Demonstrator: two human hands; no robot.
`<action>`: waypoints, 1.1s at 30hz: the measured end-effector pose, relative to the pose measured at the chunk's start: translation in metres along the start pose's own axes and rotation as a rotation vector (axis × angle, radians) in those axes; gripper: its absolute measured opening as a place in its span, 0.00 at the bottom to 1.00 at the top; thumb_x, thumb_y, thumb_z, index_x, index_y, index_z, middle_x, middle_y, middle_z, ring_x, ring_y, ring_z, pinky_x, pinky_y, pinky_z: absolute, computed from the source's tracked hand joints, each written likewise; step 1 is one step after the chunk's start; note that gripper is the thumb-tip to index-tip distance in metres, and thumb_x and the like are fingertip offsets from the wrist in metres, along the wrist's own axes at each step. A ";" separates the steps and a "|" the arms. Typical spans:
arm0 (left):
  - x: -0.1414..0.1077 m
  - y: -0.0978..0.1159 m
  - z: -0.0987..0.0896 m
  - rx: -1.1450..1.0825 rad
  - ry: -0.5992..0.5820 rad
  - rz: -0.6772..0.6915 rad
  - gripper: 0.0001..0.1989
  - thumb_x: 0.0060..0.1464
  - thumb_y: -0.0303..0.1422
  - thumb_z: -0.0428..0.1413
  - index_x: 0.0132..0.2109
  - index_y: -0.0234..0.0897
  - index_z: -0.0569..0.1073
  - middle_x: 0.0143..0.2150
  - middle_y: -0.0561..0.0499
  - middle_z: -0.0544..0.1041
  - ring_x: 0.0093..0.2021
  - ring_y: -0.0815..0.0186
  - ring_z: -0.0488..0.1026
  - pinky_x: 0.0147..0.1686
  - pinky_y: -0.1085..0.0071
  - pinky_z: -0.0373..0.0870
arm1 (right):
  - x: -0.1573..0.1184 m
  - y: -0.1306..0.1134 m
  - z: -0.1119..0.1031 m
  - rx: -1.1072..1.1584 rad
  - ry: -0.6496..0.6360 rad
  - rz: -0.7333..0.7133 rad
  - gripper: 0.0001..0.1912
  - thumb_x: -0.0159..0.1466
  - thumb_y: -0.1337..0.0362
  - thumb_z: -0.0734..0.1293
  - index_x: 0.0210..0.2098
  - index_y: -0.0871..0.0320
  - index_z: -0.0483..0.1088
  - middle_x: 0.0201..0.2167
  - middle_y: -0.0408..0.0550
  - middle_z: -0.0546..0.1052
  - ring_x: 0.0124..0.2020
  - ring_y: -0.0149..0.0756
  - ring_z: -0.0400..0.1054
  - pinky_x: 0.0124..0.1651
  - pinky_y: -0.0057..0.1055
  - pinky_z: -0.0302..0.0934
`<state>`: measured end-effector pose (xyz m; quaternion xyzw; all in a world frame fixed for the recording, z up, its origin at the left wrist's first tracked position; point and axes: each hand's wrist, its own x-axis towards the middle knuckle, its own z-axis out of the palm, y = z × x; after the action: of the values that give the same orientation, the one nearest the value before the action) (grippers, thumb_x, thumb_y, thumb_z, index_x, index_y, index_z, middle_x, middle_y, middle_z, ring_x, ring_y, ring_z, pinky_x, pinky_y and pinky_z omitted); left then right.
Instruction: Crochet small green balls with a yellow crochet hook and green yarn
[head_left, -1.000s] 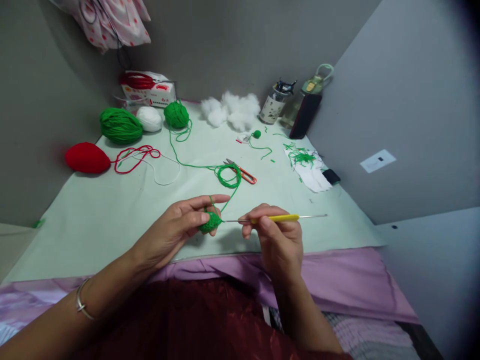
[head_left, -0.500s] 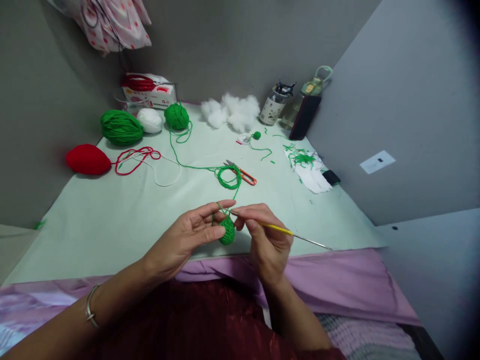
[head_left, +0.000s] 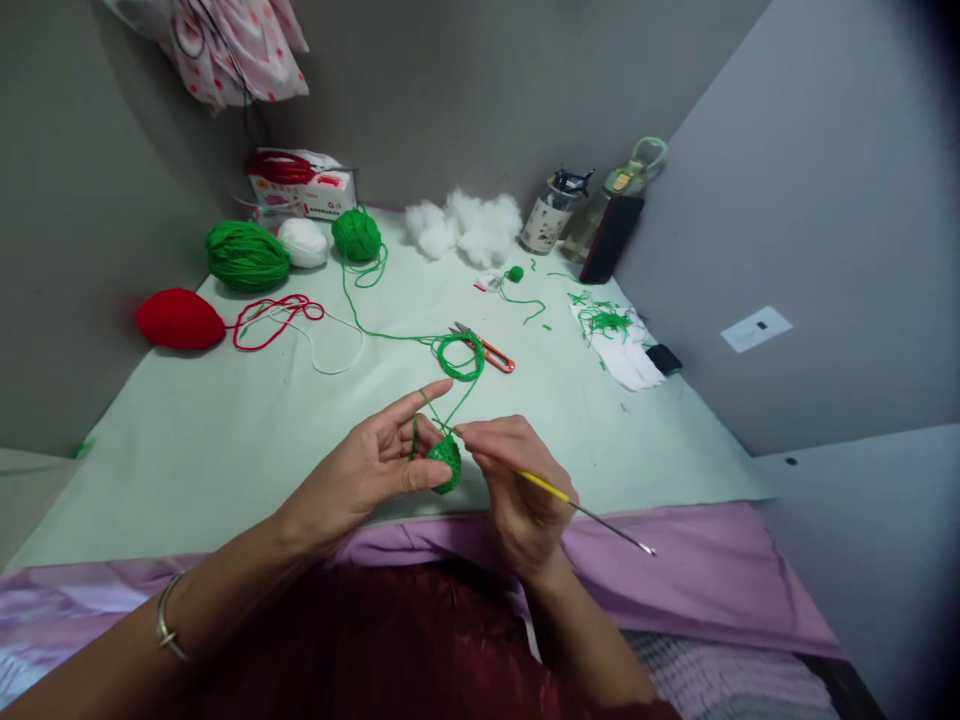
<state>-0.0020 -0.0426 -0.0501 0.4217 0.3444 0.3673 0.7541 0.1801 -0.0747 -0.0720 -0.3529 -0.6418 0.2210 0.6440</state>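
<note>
- Over the pale tabletop, near its front edge, sits the green crocheted piece.
- The yellow-handled hook now slants more steeply.
- The left hand pinches the piece, index raised higher; the right hand pinches the hook.

Your crochet piece: small, green, rounded, tight stitches, narrower at top; held roughly upright above table edge, pinched in your left hand. Your crochet hook: yellow grip, thin metal shaft at both ends, gripped in your right hand, slanted; one tip at yarn just above piece, other tip sticking out low toward your right. Your green working yarn: thin, strands crossing above piece, looped around your left index finger, running up to loose coil lying on tabletop.
</note>
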 end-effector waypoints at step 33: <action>-0.002 0.012 0.010 -0.249 0.108 0.029 0.26 0.57 0.34 0.69 0.62 0.40 0.79 0.43 0.50 0.81 0.47 0.64 0.74 0.53 0.70 0.69 | 0.010 0.003 0.016 -0.435 -0.034 -0.343 0.26 0.68 0.75 0.69 0.62 0.47 0.75 0.47 0.52 0.82 0.47 0.40 0.78 0.45 0.37 0.76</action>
<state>0.0024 -0.0432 -0.0351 0.3092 0.3301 0.4403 0.7756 0.1653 -0.0629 -0.0687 -0.3652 -0.7352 -0.0283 0.5704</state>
